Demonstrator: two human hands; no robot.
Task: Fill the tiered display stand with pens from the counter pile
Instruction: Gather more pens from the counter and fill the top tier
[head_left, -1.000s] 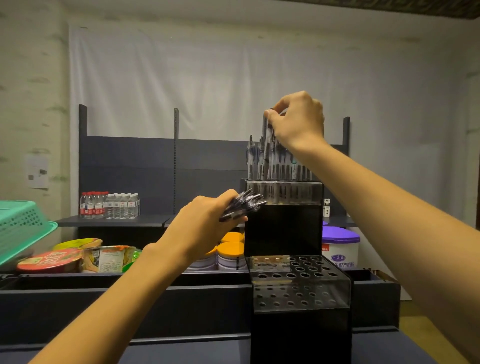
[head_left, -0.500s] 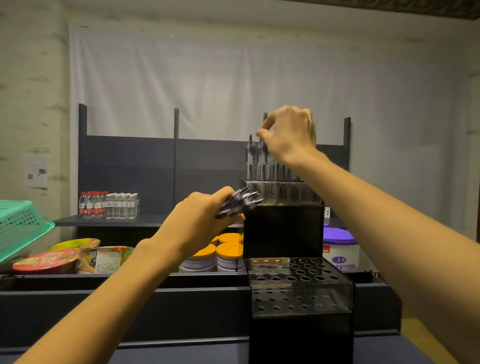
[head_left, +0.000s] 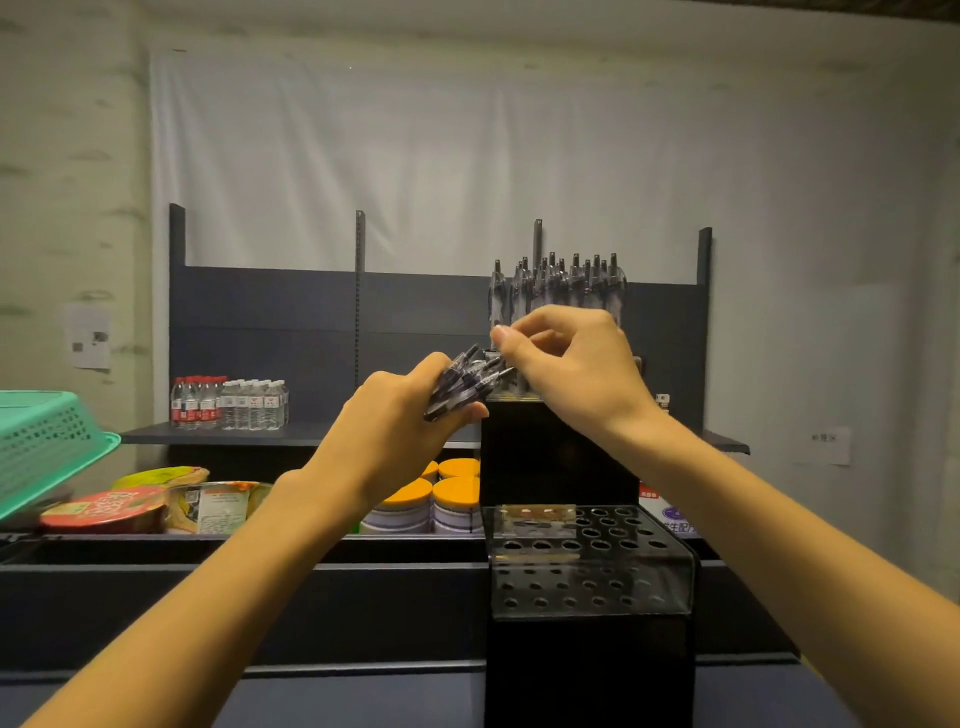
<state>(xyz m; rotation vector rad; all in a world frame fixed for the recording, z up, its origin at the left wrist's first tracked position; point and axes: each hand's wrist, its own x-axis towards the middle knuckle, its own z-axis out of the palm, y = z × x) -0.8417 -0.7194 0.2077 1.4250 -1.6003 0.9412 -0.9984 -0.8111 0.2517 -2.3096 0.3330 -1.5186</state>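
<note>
Fingers (head_left: 506, 338) of the right hand (head_left: 571, 369), curled at frame centre, close in a pinch over the upper tips of the pen bundle (head_left: 467, 382); whether one pen is already gripped cannot be told. The left hand (head_left: 395, 431) is wrapped firmly round the bundle's lower half. The bundle's long axis runs from lower left to upper right, its free ends pointing toward the right hand, which touches or nearly touches them and is the nearer hand for drawing a pen. Directly behind, the tiered display stand (head_left: 558, 452) carries upright pens (head_left: 558, 283) in its top tier; the lower perforated tier (head_left: 592, 561), at lower centre-right, shows only unfilled holes. The bench (head_left: 363, 696) spans the bottom edge.
</note>
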